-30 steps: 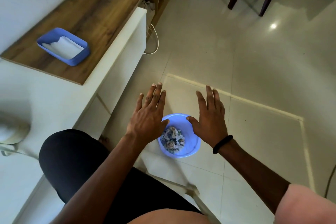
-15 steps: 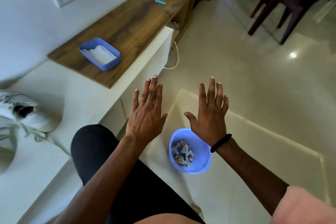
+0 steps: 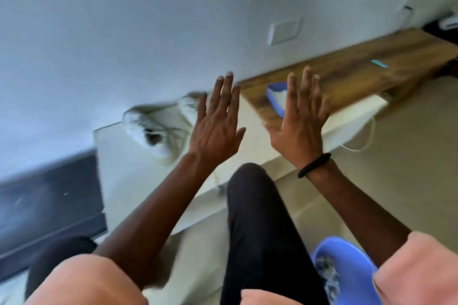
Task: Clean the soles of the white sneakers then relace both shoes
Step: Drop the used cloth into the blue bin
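The left hand and right hand are raised apart, fingers spread, holding nothing. Just beyond the left one, the white sneakers lie on the pale surface, laces trailing; a hasty grab could snag them and drag a shoe off. Blur smears both shoes; their soles are not visible.

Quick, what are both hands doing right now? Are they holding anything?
Left hand: open, fingers straight, holding nothing.
Right hand: open, fingers spread, holding nothing.
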Demonstrator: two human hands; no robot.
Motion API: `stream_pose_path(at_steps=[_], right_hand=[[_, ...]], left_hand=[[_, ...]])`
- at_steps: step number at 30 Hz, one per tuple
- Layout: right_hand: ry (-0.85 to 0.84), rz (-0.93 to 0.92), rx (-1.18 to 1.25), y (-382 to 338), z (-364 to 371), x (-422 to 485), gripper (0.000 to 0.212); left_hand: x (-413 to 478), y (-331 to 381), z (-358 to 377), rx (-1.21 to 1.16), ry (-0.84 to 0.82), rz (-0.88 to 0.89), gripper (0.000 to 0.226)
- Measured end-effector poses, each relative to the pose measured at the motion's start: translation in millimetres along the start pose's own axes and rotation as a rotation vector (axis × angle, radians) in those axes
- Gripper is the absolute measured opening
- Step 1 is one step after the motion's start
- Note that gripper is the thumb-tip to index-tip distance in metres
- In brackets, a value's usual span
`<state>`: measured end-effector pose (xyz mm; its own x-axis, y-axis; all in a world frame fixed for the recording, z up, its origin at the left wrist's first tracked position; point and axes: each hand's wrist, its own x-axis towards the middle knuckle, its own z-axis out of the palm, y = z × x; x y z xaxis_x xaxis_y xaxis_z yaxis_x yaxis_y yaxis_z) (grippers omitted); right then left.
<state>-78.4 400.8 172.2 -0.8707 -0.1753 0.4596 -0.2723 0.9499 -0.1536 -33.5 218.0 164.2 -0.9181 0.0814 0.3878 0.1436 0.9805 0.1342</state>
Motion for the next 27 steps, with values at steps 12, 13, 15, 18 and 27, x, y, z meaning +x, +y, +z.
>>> stream_pose_path(at_steps=[12, 13, 15, 18, 27], right_hand=[[-0.007, -0.363, 0.191, -205, 32, 18, 0.113], [-0.005, -0.387, 0.206, -218, 33, 18, 0.112], [0.005, -0.429, 0.209, -237, 35, 16, 0.111], [0.023, -0.494, 0.193, -261, 39, 17, 0.107], [0.037, -0.542, 0.201, -282, 60, 26, 0.104]], left_hand=[[-88, -151, -67, 0.212, 0.046, -0.319, 0.097], [-94, -160, -70, 0.217, 0.052, -0.346, 0.097], [-106, -175, -74, 0.214, 0.07, -0.386, 0.095], [-119, -197, -77, 0.201, 0.11, -0.447, 0.093], [-124, -215, -53, 0.103, 0.11, -0.55, 0.095]])
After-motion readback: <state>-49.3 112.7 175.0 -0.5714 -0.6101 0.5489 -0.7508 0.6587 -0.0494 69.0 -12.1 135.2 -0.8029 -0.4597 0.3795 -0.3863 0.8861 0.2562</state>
